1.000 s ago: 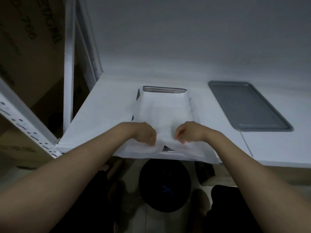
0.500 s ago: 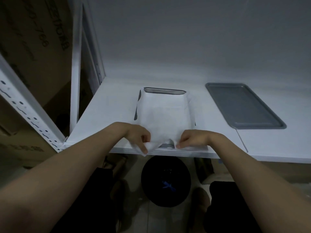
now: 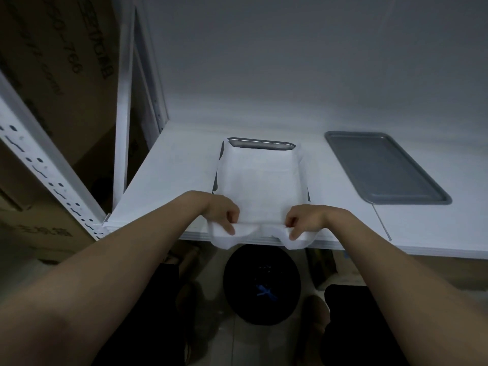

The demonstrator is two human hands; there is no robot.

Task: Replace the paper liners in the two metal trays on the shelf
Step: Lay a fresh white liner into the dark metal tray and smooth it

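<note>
The left hand (image 3: 223, 216) and right hand (image 3: 303, 220) each pinch a near corner of the white paper liner (image 3: 260, 186), which drapes the shiny rectangular metal tray (image 3: 261, 144) at the front edge of the white shelf (image 3: 171, 180); an uneven tug could tear it or drag the tray off. Fingers curl knuckles-up, wrists level. A grey flat metal tray (image 3: 383, 167) lies toward the right edge
</note>
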